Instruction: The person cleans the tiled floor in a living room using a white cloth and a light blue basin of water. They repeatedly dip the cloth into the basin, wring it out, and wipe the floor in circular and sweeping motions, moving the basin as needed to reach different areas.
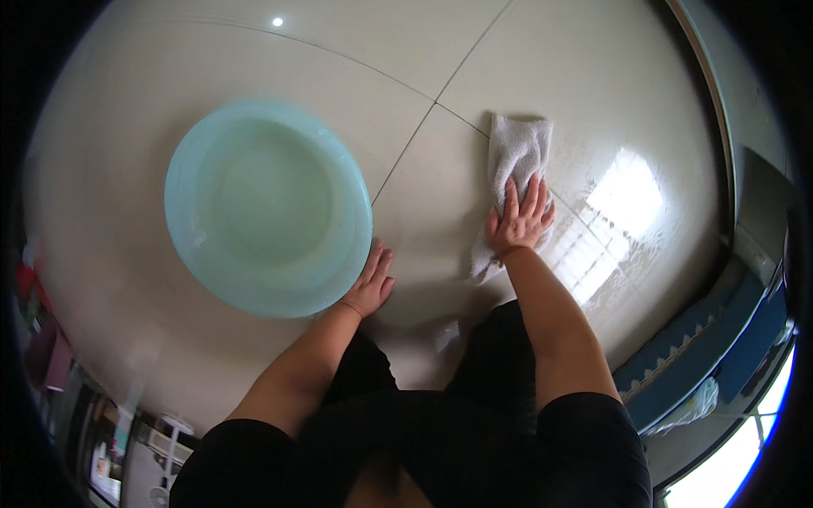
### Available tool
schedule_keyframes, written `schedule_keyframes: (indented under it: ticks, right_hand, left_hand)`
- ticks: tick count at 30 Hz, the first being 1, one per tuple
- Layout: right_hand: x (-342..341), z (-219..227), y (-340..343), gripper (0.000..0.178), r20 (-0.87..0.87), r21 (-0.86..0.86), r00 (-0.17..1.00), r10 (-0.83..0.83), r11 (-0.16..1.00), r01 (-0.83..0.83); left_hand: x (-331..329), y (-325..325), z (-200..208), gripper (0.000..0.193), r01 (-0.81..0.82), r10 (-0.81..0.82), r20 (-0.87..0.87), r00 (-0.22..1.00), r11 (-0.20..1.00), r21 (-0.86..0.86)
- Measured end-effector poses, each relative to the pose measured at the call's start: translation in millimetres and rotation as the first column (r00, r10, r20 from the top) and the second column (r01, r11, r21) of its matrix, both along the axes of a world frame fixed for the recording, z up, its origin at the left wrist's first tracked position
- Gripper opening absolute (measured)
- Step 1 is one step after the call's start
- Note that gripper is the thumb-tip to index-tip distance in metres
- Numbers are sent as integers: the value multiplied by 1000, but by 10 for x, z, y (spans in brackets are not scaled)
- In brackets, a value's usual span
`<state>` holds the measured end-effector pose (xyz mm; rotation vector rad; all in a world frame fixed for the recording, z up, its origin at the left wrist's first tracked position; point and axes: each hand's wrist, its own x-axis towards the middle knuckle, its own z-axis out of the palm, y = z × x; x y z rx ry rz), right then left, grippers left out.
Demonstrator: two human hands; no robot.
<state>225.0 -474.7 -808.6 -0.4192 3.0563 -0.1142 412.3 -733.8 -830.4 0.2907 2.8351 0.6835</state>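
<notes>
On the tiled floor, my right hand lies flat with fingers stretched over a crumpled light grey cloth, pressing it down. The cloth reaches beyond my fingertips and back past my wrist. My left hand rests palm down on the floor, fingers extended, right beside the lower right rim of a pale turquoise basin. The basin appears to hold some liquid. Nothing shows in my left hand.
Wet streaks and a bright window reflection show on the tiles right of the cloth. A blue padded piece with lace trim stands at the lower right, near a clear plastic bag. Cluttered items line the lower left.
</notes>
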Motion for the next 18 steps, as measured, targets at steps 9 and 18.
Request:
schedule_keyframes:
  ticks: [9, 18]
  right_hand:
    - [-60, -18, 40, 65, 31, -38, 999, 15, 999, -14]
    - [-61, 67, 55, 61, 41, 47, 999, 9, 999, -11]
  left_hand:
    - [-21, -21, 38, 60, 86, -90, -19, 996, 986, -141]
    - [39, 29, 23, 63, 82, -83, -2, 997, 989, -127]
